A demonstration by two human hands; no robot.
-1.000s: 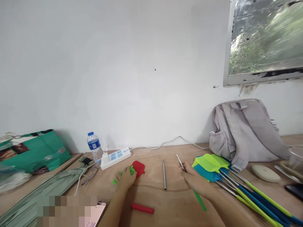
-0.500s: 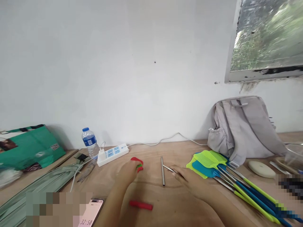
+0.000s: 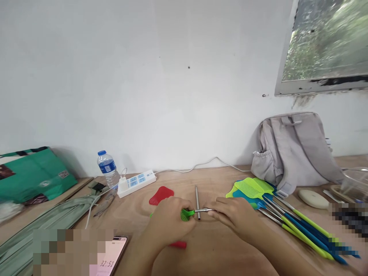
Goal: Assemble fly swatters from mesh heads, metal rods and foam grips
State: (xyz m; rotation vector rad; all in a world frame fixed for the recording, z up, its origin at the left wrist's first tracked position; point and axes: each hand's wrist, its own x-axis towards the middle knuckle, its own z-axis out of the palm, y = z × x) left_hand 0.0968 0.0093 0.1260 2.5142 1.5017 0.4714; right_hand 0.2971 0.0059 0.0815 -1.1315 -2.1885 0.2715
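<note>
My left hand (image 3: 174, 216) is closed around a green fly swatter head (image 3: 186, 215), much of it hidden under the fingers. Its narrow end meets the tip of a thin metal rod (image 3: 204, 210), which my right hand (image 3: 234, 214) pinches from the other side; how far the two fit together I cannot tell. Below that joint, a second metal rod (image 3: 197, 193) lies on the table, pointing toward the wall. A red swatter head (image 3: 161, 194) rests flat just beyond my left hand. Partly covered by my left forearm is a red handle tube (image 3: 180, 244).
Assembled yellow-green and blue fly swatters (image 3: 253, 191) are piled at right, before a grey backpack (image 3: 296, 153). A white power strip (image 3: 137, 183), a water bottle (image 3: 107, 168) and a phone (image 3: 113, 255) are on the left. A cable (image 3: 184, 170) runs along the wall.
My left hand has lifted the green swatter head from beside the red one and carried it right to the rod's tip. My right hand has turned the rod nearly level.
</note>
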